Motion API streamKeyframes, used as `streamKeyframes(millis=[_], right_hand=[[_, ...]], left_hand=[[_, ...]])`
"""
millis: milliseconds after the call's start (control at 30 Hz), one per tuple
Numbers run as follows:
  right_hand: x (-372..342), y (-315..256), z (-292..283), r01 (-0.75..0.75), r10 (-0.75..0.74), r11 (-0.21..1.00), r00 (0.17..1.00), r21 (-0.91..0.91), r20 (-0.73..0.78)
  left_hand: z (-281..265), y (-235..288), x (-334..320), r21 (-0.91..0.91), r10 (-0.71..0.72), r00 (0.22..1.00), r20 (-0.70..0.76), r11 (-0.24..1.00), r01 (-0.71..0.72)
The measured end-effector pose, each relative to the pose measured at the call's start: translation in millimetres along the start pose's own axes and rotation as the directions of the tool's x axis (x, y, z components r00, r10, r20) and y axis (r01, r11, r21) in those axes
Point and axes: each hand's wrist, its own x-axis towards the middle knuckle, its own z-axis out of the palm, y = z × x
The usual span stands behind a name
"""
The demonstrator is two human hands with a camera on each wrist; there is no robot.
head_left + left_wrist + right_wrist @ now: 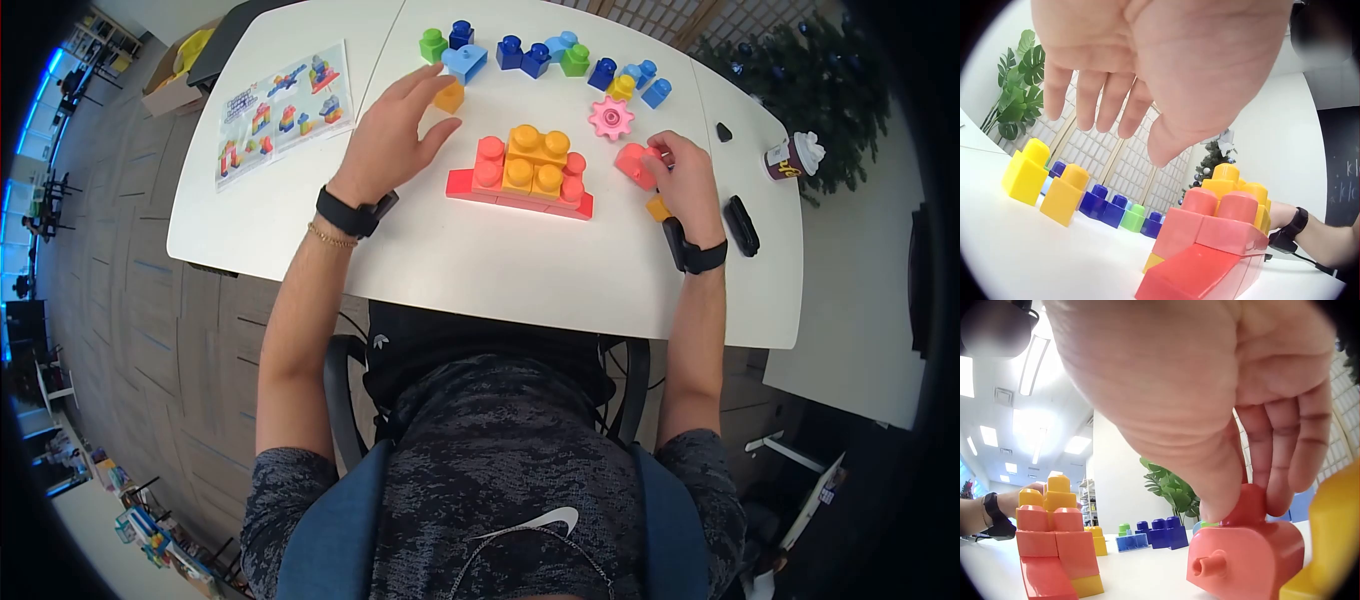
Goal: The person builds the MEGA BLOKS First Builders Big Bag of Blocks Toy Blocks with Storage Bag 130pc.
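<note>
My right hand (692,188) pinches the stud of a red toy block (1241,559) between thumb and fingers. That block has a rounded body with a small peg on its side, and it sits at the tabletop. Close by the same hand lies a yellow block (657,208). My left hand (398,138) hovers palm down with fingers extended and holds nothing. Beneath and beyond its fingers stand a bright yellow block (1025,175) and an orange-yellow block (1065,199). Between the hands rests a built stack of red and yellow blocks (535,175), with sloped red pieces at both ends.
Blue blocks (510,52), green ones and a pink gear (611,118) line the far side of the white table (480,265). A printed picture sheet (285,112) lies at left. On the right are a black case (741,226) and a lidded cup (790,158).
</note>
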Motion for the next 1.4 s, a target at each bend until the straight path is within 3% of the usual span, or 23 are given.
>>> streamKeyframes(millis=[167, 333, 433, 500, 600, 667, 700, 767, 833, 933, 1067, 1200, 1267, 1300, 1367, 1400], right_hand=[[-6.2, 0.0, -2.3, 0.048, -0.048, 0.999, 0.999, -0.011, -0.022], [-6.7, 5.4, -1.0, 0.031, -0.030, 0.999, 0.999, -0.029, 0.042], [-7.3, 14.4, -4.3, 0.056, -0.056, 0.998, 0.998, 0.019, -0.005], [-7.6, 21.5, -11.9, 0.120, -0.144, 0.979, 0.979, -0.163, -0.142], [-12.3, 25.7, -25.7, -0.012, 0.006, 0.961, 1.000, -0.276, -0.021], [-13.5, 31.3, -25.3, -0.011, 0.011, 0.965, 1.000, -0.261, -0.002], [-14.7, 34.3, -24.9, -0.017, 0.022, 0.971, 1.000, -0.240, 0.017], [-17.5, 37.6, -26.3, -0.058, 0.077, 0.963, 0.995, -0.264, 0.063], [-19.1, 33.2, -26.0, -0.133, 0.169, 0.960, 0.977, -0.247, 0.130], [-20.9, 27.6, -26.0, -0.188, 0.216, 0.957, 0.970, -0.221, 0.110], [-14.8, 33.5, -24.6, -0.190, 0.216, 0.960, 0.970, -0.207, 0.109], [-8.9, 40.8, -21.7, -0.264, 0.311, 0.922, 0.941, -0.283, 0.135], [-8.2, 44.8, -22.2, -0.267, 0.309, 0.926, 0.942, -0.267, 0.129], [-12.7, 46.3, -25.2, -0.268, 0.289, 0.924, 0.957, -0.272, 0.040], [-21.5, 40.0, -31.9, -0.265, 0.235, 0.926, 0.962, -0.271, -0.137], [-22.6, 33.9, -34.8, -0.258, 0.230, 0.927, 0.964, -0.272, -0.133]], left_hand=[[-4.2, -7.6, -10.6, -0.010, -0.019, 1.000, -0.021, 1.000, 0.019], [-3.9, -17.7, -6.7, 0.152, -0.270, 0.963, -0.015, 0.951, 0.269], [-0.3, -25.1, -2.1, 0.162, -0.239, 0.971, -0.028, 0.957, 0.240], [6.7, -32.4, 8.3, 0.147, -0.174, 0.984, -0.040, 0.973, 0.178], [19.0, -42.0, 40.1, 0.145, -0.121, 0.991, -0.054, 0.981, 0.128], [28.8, -39.7, 68.9, 0.328, -0.137, 0.991, 0.008, 0.936, 0.127], [36.0, -35.4, 78.5, 0.324, -0.139, 0.990, 0.001, 0.937, 0.131], [50.2, -30.7, 95.6, 0.612, -0.290, 0.950, 0.118, 0.774, 0.160], [62.7, -37.8, 99.5, 0.597, -0.294, 0.950, 0.110, 0.784, 0.173], [78.5, -50.3, 103.0, 0.543, -0.334, 0.929, 0.163, 0.816, 0.198], [81.0, -59.2, 98.4, 0.457, -0.396, 0.887, 0.240, 0.852, 0.256], [73.5, -60.9, 94.6, 0.389, -0.321, 0.920, 0.223, 0.895, 0.219], [67.3, -57.9, 91.1, 0.173, -0.147, 0.988, 0.051, 0.975, 0.137], [64.5, -56.2, 89.1, 0.179, -0.150, 0.987, 0.049, 0.974, 0.139], [52.6, -40.6, 87.1, -0.007, -0.112, 0.992, -0.056, 0.994, 0.112], [47.2, -32.1, 86.1, -0.005, -0.118, 0.991, -0.059, 0.993, 0.118]])
